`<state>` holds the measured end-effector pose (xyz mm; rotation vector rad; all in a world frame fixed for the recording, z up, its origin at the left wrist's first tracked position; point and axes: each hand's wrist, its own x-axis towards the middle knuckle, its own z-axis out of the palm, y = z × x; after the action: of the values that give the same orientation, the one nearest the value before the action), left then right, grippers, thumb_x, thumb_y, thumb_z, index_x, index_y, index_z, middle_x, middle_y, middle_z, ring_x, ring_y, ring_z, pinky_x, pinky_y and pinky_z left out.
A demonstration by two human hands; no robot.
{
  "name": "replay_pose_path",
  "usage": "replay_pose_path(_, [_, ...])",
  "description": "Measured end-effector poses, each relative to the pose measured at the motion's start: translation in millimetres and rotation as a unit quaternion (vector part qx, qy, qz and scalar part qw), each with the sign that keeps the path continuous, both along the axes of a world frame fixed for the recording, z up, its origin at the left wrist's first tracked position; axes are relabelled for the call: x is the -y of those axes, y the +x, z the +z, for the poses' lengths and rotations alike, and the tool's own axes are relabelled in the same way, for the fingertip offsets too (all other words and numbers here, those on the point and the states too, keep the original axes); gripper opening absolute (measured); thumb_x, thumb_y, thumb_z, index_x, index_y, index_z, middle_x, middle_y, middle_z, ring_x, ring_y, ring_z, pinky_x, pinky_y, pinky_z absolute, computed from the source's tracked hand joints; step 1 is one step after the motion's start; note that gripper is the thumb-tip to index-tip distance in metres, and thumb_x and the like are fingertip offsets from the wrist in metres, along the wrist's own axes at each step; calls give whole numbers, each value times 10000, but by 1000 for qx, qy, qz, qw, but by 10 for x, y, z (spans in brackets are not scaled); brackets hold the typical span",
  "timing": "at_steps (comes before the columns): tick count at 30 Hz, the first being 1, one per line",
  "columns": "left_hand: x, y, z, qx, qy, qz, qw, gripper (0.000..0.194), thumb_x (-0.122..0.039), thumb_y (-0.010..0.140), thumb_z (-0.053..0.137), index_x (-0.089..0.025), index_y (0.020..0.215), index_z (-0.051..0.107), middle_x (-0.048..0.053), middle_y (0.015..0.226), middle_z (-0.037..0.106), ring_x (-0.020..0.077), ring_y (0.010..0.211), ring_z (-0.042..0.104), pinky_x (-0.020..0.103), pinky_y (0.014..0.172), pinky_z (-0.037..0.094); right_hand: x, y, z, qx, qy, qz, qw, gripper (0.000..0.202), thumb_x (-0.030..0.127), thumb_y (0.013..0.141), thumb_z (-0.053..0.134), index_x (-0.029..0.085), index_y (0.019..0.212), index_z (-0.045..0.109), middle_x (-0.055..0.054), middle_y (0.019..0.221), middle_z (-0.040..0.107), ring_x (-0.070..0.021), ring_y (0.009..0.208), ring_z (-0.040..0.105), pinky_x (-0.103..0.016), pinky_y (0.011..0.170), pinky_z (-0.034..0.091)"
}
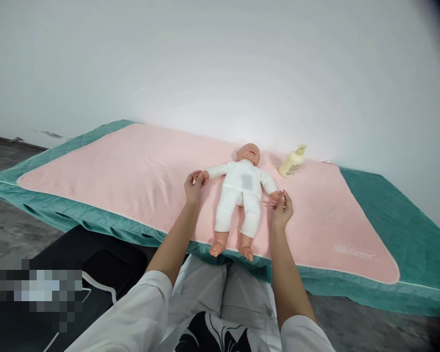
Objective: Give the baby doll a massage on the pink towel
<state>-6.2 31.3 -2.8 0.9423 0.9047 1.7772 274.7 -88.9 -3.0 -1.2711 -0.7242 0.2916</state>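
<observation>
A baby doll (238, 188) with a white cloth body lies on its back on a pink mat (143, 171), its head toward the wall and its feet at the near edge. Both its arms are spread outward. My left hand (193, 186) is closed around the doll's hand on the left side. On the other side, my right hand (283, 208) pinches the doll's other hand between thumb and fingers. A pale yellow pump bottle (292, 162) stands, leaning a little, on the mat to the right of the doll's head.
The mat lies over a green quilted cover (396, 215) on a bed or table against a white wall (220, 63). Below on the left is a black chair-like object (106, 259), partly blurred out. Grey floor (337, 322) shows under the near edge.
</observation>
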Motion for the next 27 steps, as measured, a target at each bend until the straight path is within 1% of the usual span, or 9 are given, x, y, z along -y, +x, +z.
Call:
replay_pose_path(3, [-19, -7, -24, 0, -2, 5, 1000, 353, -454, 774, 697, -165, 972, 648, 86, 1012, 629, 111, 737, 635, 271, 685, 575, -22, 25, -40, -16, 5, 13, 1000, 540, 526, 883, 491, 169, 1282, 562, -162, 1254, 607, -95, 563, 620, -252, 530, 522])
replay_pose_path(7, [-43, -16, -60, 3, -12, 14, 1000, 340, -481, 827, 635, -184, 992, 635, 100, 1083, 613, 146, 877, 643, 278, 726, 582, -55, 65, -107, -38, 20, 34, 999, 557, 517, 890, 499, 202, 1349, 490, -161, 1301, 563, -108, 629, 652, -311, 635, 573])
replay_pose_path(11, [-57, -13, -62, 30, -29, 9, 999, 315, -453, 850, 621, -189, 1023, 612, 96, 1077, 603, 154, 907, 647, 309, 788, 585, -74, 90, -157, -56, 35, 46, 997, 581, 491, 879, 525, 230, 1389, 431, -140, 1313, 547, -121, 683, 671, -369, 729, 584])
replay_pose_path(15, [-69, -16, -55, 51, -36, 8, 998, 294, -391, 836, 645, -187, 1043, 603, 95, 1077, 590, 156, 916, 648, 315, 804, 583, -78, 103, -180, -59, 43, 59, 996, 606, 443, 859, 555, 226, 1404, 405, -148, 1340, 521, -130, 707, 685, -384, 758, 577])
replay_pose_path(17, [-74, -24, -58, 44, -41, 9, 998, 302, -354, 808, 675, -187, 1050, 606, 94, 1084, 586, 158, 930, 646, 305, 804, 581, -77, 105, -177, -59, 45, 66, 995, 611, 433, 843, 576, 222, 1394, 414, -150, 1348, 513, -134, 724, 688, -380, 761, 574])
replay_pose_path(20, [-72, -31, -64, 24, -47, 7, 999, 321, -318, 766, 714, -179, 1038, 614, 91, 1067, 595, 160, 917, 650, 308, 801, 582, -75, 96, -159, -60, 40, 69, 995, 573, 440, 820, 608, 205, 1326, 477, -144, 1323, 535, -138, 742, 685, -368, 764, 571])
replay_pose_path(23, [-61, -26, -62, 21, -39, 1, 999, 330, -310, 736, 740, -163, 1008, 624, 95, 1061, 602, 170, 921, 652, 326, 806, 586, -72, 77, -133, -62, 40, 68, 995, 530, 465, 806, 633, 181, 1239, 524, -145, 1275, 561, -141, 743, 678, -370, 761, 573])
replay_pose_path(27, [-53, -14, -53, 12, -30, 8, 999, 346, -317, 690, 780, -161, 964, 636, 94, 1060, 607, 180, 934, 648, 328, 784, 595, -61, 53, -99, -59, 36, 62, 996, 516, 473, 773, 671, 178, 1176, 536, -135, 1242, 574, -139, 736, 669, -375, 745, 582])
